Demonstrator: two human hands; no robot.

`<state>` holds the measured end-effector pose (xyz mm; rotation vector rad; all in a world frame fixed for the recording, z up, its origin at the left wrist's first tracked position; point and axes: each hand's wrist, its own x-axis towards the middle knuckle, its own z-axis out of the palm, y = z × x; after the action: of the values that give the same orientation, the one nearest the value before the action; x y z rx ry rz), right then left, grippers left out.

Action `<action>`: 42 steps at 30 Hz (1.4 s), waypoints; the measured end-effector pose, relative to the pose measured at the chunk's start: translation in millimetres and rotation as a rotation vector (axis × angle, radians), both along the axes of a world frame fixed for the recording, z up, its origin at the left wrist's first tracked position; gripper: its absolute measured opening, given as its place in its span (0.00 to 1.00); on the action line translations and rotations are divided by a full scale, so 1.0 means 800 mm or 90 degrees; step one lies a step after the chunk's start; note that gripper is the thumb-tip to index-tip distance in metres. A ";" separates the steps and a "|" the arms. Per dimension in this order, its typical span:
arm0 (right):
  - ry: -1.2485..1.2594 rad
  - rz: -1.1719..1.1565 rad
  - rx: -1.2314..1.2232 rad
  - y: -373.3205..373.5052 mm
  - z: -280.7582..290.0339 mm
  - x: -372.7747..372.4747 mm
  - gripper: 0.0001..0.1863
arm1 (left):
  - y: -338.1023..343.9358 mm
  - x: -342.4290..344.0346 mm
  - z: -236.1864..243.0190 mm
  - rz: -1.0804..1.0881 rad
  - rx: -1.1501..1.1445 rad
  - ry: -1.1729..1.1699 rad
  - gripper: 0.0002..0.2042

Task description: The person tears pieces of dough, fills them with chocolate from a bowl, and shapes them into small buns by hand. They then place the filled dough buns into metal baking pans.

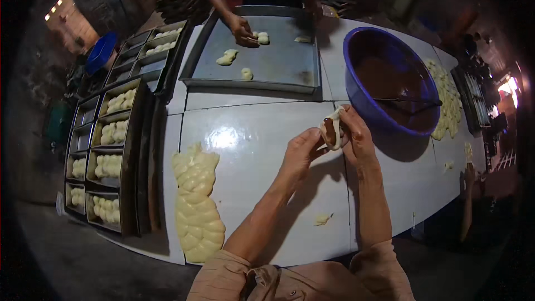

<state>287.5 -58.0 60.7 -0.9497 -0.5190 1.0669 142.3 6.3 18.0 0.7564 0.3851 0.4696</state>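
Note:
Between my two hands, above the white tiled table (239,128), is a small piece of dough (334,129) with brown filling showing along its middle. My left hand (302,147) pinches its left edge. On the other edge, my right hand (358,134) is closed with fingers and thumb. Just right of my hands stands a blue tub (352,81) of brown filling, with a dark stick-like utensil (409,100) lying across it. A long mass of pale dough pieces (198,206) rests on the table left of my arms. A small dough scrap (321,219) lies between my forearms.
Across the table, a co-worker's hand (243,30) touches dough in a large metal tray (251,85). Baking tins (134,150) with dough rolls line the left side. More dough pieces (444,100) lie beyond the tub. Another person's arm (468,189) shows at the right edge.

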 end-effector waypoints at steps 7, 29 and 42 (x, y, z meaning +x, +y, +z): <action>-0.471 -0.043 0.021 0.004 -0.034 -0.082 0.30 | 0.032 -0.074 -0.009 0.251 0.067 0.113 0.15; -0.617 -0.051 0.062 0.021 -0.052 -0.145 0.15 | 0.057 -0.147 0.036 0.119 0.156 0.179 0.16; -0.554 -0.245 -0.033 0.025 -0.057 -0.167 0.08 | 0.036 -0.142 0.014 0.073 0.172 0.155 0.13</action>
<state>153.6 -38.1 15.1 -1.4841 -0.9662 0.2786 28.7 34.7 29.3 1.0621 0.6017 0.5457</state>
